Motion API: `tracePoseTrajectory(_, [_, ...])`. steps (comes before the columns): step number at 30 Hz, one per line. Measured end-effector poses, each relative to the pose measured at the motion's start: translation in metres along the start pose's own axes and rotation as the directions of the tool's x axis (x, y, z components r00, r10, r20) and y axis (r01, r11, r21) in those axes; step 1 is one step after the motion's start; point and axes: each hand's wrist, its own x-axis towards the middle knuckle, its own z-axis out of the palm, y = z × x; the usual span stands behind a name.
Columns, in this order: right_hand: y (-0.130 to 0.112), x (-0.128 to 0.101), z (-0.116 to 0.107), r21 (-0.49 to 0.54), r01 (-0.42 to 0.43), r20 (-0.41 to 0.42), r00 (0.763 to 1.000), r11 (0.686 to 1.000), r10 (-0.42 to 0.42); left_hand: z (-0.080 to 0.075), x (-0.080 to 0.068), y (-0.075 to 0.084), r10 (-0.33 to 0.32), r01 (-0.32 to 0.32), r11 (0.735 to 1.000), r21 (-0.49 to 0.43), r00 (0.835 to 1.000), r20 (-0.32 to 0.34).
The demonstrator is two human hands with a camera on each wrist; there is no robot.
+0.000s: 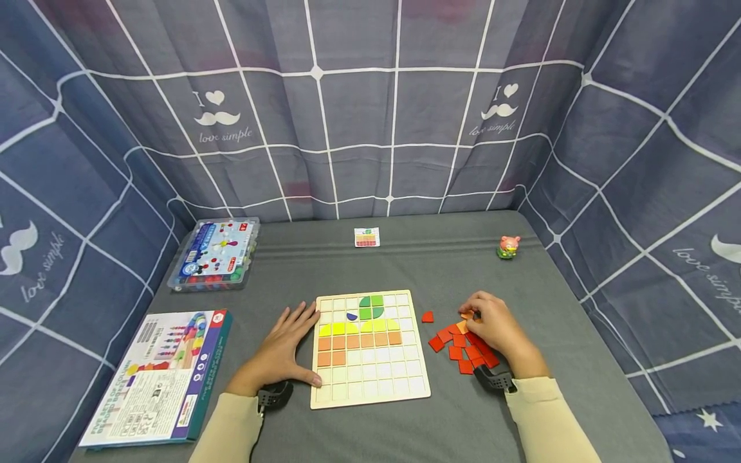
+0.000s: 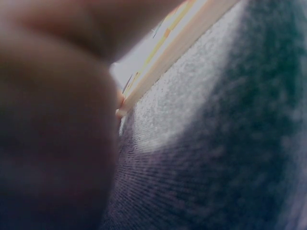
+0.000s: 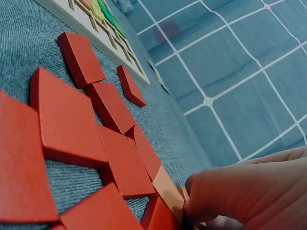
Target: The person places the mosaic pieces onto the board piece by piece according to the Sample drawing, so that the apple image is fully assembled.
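A wooden grid board [image 1: 379, 390] lies flat on the grey table. In its cells sit green pieces [image 1: 371, 307], a small dark blue half-round piece [image 1: 352, 316], a row of yellow pieces [image 1: 373, 326] and orange tiles [image 1: 367, 339]. Fingers spread, my left hand [image 1: 282, 350] rests against the board's left edge. Right of the board is a loose pile of red tiles [image 1: 455, 352], also large in the right wrist view. At its far side my right hand [image 1: 492, 325] pinches an orange tile [image 1: 466, 315], mostly hidden by the fingers. Another orange tile [image 3: 169, 190] lies just beside them.
One red tile [image 1: 428, 317] lies apart, between board and pile. A small pattern card [image 1: 367, 237] is at the back, a pink-headed figurine [image 1: 508, 247] at the back right. On the left are a clear plastic case [image 1: 214, 254] and a flat toy box [image 1: 156, 376]. Curtains surround the table.
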Motion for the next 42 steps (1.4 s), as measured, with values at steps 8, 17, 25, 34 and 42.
tracePoseTrajectory(8, [0.004,-0.004,0.000,0.009,0.014,-0.043,0.999,1.000,-0.014,0.005,0.003,-0.003,0.024,-0.024,1.000,0.005,1.000,-0.010])
tracePoseTrajectory(17, [-0.003,-0.001,0.003,-0.017,0.016,-0.080,0.997,1.000,-0.018,0.003,0.001,0.002,-0.006,0.006,1.000,-0.011,1.000,0.001])
tracePoseTrajectory(25, [-0.023,0.012,0.015,-0.009,0.088,-0.096,0.991,0.996,-0.088,0.000,0.000,0.004,-0.008,0.008,1.000,-0.007,1.000,0.007])
tracePoseTrajectory(34, [-0.064,0.027,0.038,0.072,0.222,-0.019,0.975,0.972,-0.221,0.000,0.000,0.003,-0.005,0.005,1.000,-0.005,1.000,0.002])
tracePoseTrajectory(42, [-0.110,0.038,0.064,0.102,0.376,0.042,0.923,0.921,-0.381,0.001,0.000,0.000,-0.006,0.006,1.000,0.002,1.000,0.001])
